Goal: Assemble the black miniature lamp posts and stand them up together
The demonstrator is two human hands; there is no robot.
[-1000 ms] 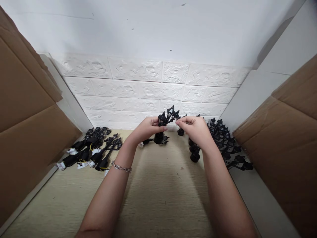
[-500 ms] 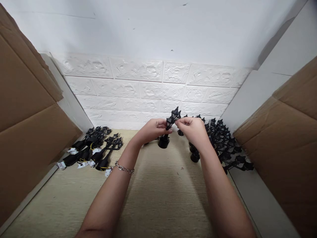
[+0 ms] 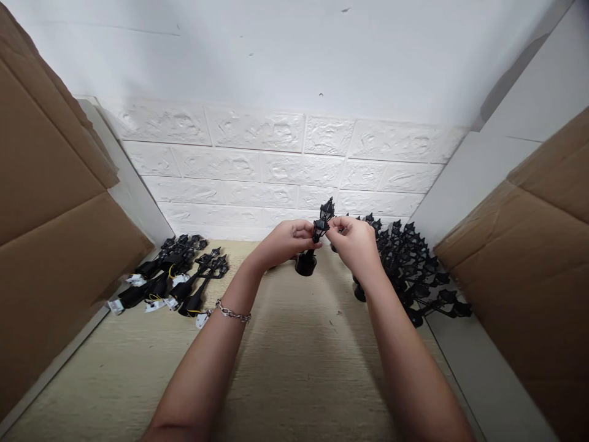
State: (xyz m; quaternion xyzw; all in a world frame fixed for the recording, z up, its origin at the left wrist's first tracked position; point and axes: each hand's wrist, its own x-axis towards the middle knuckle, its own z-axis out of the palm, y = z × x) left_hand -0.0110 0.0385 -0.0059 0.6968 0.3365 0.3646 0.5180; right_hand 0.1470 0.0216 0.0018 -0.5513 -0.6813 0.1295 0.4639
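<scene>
A small black model street lamp (image 3: 305, 264) with lantern heads is held up at the centre, tilted, its round base lowest. My left hand (image 3: 291, 240) grips it from the left, thumb and fingers closed just below the lanterns. From the other side my right hand (image 3: 355, 240) pinches at the lantern heads; the fingertips are partly behind them. Many similar black lamps (image 3: 405, 258) crowd together by my right forearm, some upright and some lying. More lamps (image 3: 191, 285) lie to the left, with yellow wires and white pieces at their bases.
Cardboard panels (image 3: 55, 245) stand at the left and right (image 3: 529, 258). A white brick-patterned wall (image 3: 280, 166) closes off the back. The pale wood-grain tabletop (image 3: 304, 368) lies beneath my arms.
The lamp in my hands has turned slightly and its lanterns have shifted a little to the right. My right hand has moved slightly to the left.
</scene>
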